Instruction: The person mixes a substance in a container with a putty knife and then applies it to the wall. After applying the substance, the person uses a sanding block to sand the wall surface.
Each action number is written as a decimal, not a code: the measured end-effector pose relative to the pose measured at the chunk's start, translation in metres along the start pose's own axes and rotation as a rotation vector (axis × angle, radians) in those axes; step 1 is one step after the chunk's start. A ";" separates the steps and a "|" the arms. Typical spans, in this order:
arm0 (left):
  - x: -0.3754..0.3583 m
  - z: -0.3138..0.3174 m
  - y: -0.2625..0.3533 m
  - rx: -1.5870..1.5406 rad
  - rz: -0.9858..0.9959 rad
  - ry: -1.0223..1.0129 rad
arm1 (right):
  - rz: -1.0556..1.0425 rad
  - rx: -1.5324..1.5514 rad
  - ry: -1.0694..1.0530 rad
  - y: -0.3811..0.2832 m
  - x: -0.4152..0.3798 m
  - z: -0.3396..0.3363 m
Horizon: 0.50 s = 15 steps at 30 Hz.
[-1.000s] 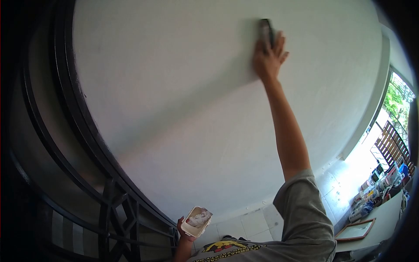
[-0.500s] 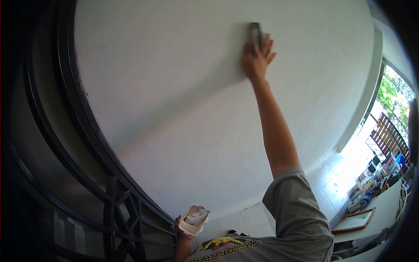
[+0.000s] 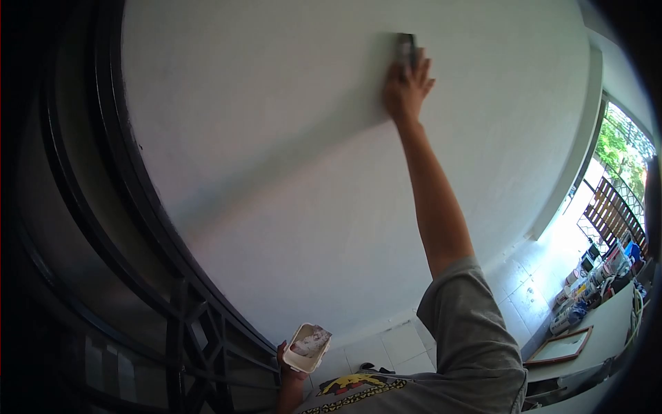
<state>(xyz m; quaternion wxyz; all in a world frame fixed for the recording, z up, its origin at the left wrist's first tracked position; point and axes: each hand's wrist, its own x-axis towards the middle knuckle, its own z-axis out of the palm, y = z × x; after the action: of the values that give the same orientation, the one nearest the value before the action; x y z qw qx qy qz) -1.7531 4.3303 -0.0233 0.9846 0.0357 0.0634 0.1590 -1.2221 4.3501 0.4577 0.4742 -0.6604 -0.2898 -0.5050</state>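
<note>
High on the pale wall (image 3: 289,103), my right hand (image 3: 407,90) grips a dark, flat tool (image 3: 407,52) against the surface, its fingers slightly blurred. The tool looks like a scraper or block, but its exact shape is smeared. Low in the view, my left hand (image 3: 291,371) holds a small cream-coloured tub (image 3: 301,360) from beneath and the side. Inside the tub lies a whitish, lumpy material (image 3: 312,343). A long shadow of my right arm falls across the wall.
A black metal grille (image 3: 176,331) stands close on the left. At the right are a framed panel (image 3: 560,347), several pots and containers (image 3: 586,286) on the tiled floor (image 3: 527,297), and a brown slatted gate (image 3: 610,210).
My right hand and the dark tool have shifted very slightly up the wall. The left hand and tub stay in nearly the same place, while the grille appears slightly further right.
</note>
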 end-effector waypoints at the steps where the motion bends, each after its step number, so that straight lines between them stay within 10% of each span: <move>1: -0.029 0.007 0.001 -0.012 -0.052 -0.009 | -0.140 -0.115 -0.042 -0.023 -0.006 -0.041; 8: -0.022 -0.019 0.013 -0.016 -0.113 -0.005 | -0.755 -0.147 -0.433 -0.028 -0.019 -0.066; 15: -0.030 -0.033 0.016 -0.028 -0.137 -0.029 | 0.052 -0.094 -0.020 -0.006 0.031 -0.058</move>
<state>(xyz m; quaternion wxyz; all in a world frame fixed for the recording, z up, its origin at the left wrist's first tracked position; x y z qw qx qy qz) -1.7911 4.3380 -0.0513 0.9944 0.0199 0.0491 0.0914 -1.2399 4.2956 0.4915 0.4528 -0.6942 -0.2532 -0.4989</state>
